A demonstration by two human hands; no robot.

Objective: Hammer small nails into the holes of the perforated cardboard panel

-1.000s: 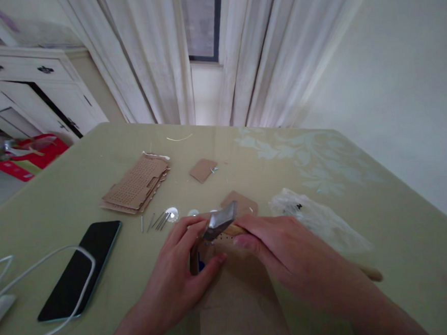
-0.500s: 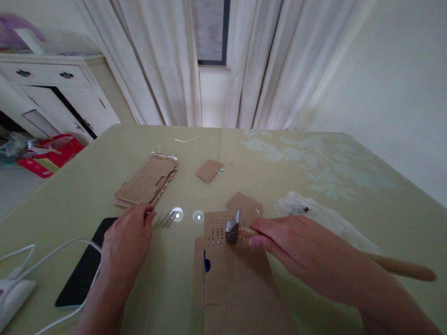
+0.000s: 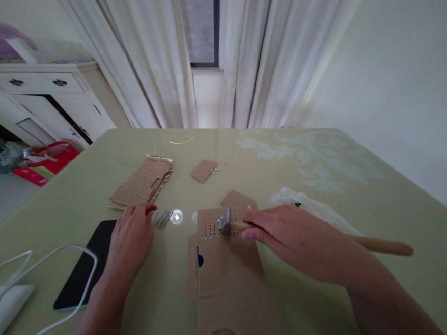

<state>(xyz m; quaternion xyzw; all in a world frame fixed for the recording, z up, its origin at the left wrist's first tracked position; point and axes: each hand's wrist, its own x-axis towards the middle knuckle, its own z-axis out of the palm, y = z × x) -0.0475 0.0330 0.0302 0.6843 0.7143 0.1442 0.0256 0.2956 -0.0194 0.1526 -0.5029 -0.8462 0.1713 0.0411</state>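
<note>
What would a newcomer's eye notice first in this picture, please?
Probably the hammer, held in the right hand, its head over the perforated end of the brown cardboard. Next, the black phone at the left, crossed by a white cable.

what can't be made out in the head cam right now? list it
All in the head view:
Hammer: mid-handle hidden by the right hand and wrist.
Left hand: fingertips blurred, can't tell if they pinch anything.
Thin metal pins: tips too small and blurred.
Phone: right part covered by the left hand and wrist.
Cardboard under the hammer: near end cut off by the bottom edge.
White device: cut off by the left edge.
</note>
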